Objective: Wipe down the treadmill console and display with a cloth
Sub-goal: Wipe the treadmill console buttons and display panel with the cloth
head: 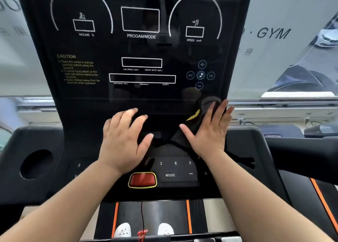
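Observation:
The black treadmill display (pixel 140 46) fills the upper middle, with white outlines and labels. Below it lies the console (pixel 175 168) with number keys and a MODE key. A dark cloth with a yellow edge (pixel 193 121) lies against the lower right of the display, just above the console. My right hand (pixel 208 132) presses flat on this cloth, fingers spread. My left hand (pixel 124 139) rests flat on the lower middle of the panel, fingers apart, with nothing in it that I can see.
A red stop button with a yellow rim (pixel 142 180) sits at the console's front, a red cord (pixel 142 216) hanging from it. A round cup holder (pixel 35 164) is at the left. The treadmill belt (pixel 151 216) and two white shoes show below. A window lies behind.

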